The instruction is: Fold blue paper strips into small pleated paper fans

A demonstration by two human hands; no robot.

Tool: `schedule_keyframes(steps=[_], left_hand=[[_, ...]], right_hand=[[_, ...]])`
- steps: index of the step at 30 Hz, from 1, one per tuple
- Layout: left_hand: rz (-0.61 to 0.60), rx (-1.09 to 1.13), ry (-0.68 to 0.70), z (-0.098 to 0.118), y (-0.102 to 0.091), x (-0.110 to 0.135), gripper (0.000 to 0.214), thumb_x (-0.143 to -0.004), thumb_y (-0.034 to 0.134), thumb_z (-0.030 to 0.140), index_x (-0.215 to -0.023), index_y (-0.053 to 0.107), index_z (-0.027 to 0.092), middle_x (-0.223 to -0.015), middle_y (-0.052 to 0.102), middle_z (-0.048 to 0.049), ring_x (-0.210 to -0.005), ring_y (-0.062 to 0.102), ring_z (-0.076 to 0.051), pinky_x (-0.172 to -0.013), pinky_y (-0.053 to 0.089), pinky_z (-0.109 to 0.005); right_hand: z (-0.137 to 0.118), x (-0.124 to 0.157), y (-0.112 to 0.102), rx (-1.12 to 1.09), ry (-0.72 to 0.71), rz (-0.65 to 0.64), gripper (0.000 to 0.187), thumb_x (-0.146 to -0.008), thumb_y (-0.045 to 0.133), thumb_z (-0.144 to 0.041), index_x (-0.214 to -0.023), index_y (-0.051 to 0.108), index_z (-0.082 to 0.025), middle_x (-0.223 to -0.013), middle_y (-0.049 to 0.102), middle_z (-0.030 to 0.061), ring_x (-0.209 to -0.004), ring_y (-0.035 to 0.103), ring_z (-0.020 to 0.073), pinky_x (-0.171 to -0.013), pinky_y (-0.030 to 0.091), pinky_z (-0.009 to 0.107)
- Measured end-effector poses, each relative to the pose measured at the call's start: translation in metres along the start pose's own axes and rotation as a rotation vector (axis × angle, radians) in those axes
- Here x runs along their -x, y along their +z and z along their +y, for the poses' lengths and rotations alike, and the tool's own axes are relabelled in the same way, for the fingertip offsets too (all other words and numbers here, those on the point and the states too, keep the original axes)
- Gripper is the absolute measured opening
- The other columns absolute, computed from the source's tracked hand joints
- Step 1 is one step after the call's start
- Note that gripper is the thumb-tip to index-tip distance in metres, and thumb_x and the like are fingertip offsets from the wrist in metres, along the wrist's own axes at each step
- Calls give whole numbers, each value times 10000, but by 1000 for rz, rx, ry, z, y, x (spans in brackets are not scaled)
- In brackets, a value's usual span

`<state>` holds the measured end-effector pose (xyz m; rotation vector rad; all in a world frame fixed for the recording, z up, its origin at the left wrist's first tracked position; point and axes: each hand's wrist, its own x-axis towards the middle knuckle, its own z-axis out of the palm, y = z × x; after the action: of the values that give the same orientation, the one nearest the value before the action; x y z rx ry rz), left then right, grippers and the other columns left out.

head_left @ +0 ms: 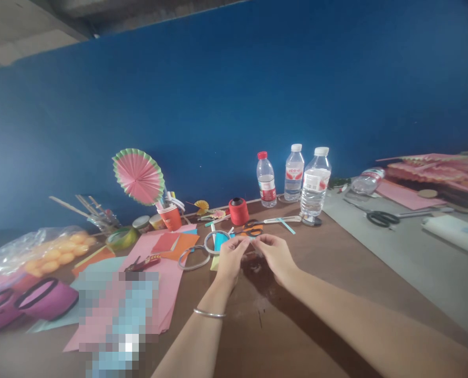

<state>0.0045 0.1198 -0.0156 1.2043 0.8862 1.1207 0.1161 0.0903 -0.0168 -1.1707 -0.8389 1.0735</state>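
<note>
My left hand (232, 257) and my right hand (276, 256) meet low over the brown table, with thumbs and forefingers pinched close together. Whatever sits between the fingertips is too small to make out, apart from a pale speck. Just behind the fingers lie orange-handled scissors (253, 231). Left of my left hand are two rings that look like tape rolls, one nearer ring (195, 258) and one by the blue paper (221, 240). A red spool of thread (239, 211) stands beyond the hands. A utility knife (283, 220) with a light blue strip (286, 226) lies past my right hand.
Three bottles stand at the back, including a red-capped bottle (267, 184) and a large clear bottle (315, 185). A paper fan (138, 176) rises from an orange cup (170, 218). Pink paper (170, 286) and pliers (143, 264) lie left; black scissors (382, 218) lie right.
</note>
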Motion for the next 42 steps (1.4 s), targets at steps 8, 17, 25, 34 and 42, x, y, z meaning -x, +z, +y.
schedule_keyframes(steps=[8,17,25,34,42], left_hand=[[163,-73,48,-4,-5,-5,167,-610,676,297,-608,650,132,-579,620,-9,-573,573,-124,-592,458,-231],[192,13,-35,-5,-1,-4,220,-606,675,340,-580,613,131,-542,596,-1,-512,558,-106,-568,458,-243],[204,15,-43,-6,-2,-5,232,-599,685,348,-600,623,125,-533,589,5,-513,556,-102,-567,463,-239],[210,-14,-30,-8,-2,-5,235,-611,678,354,-617,633,124,-546,598,2,-513,547,-90,-569,457,-228],[210,-37,-24,-8,-2,-5,232,-620,671,354,-621,632,125,-549,597,0,-510,537,-89,-556,447,-224]], right_hand=[[1,0,1,66,-26,-48,173,-605,636,-323,-629,610,-154,-585,606,9,-546,532,136,-545,392,256],[-2,0,0,111,-13,-14,148,-564,649,-257,-653,615,-144,-630,633,28,-594,564,151,-569,423,256],[1,-3,-1,118,-16,-11,130,-573,637,-264,-621,596,-151,-572,590,-7,-526,509,114,-517,377,228],[-1,-2,-1,86,-12,-27,113,-589,621,-251,-607,583,-146,-521,551,-23,-496,462,96,-489,336,213],[2,-3,-1,113,-28,-23,96,-593,605,-238,-610,579,-147,-536,554,-20,-514,469,100,-498,343,214]])
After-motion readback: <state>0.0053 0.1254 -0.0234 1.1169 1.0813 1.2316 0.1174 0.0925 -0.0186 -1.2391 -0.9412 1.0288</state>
